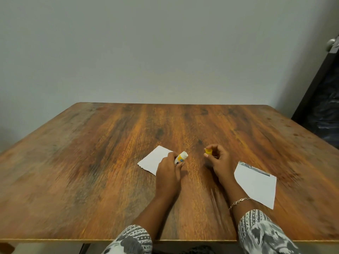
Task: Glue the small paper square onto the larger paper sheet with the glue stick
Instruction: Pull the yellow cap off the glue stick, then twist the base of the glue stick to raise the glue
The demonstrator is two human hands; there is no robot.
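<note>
Left hand [169, 168] gripping uncapped glue stick [181, 158] over small paper square [153, 160], right hand [218, 159] pinching yellow cap [208, 151], larger paper sheet [256, 186] flat on bench [91, 162] at right

2 pcs of paper on 1 wooden table [91, 162]: 1 small paper square [155, 160] and 1 larger paper sheet [256, 184]. 1 glue stick [180, 157], 1 yellow cap [208, 152], and 2 hands, i.e. 1 left hand [168, 171] and 1 right hand [218, 160]. Misc.: 1 bracelet [238, 201], 2 patterned sleeves [260, 230], 1 door knob [331, 44].
</note>
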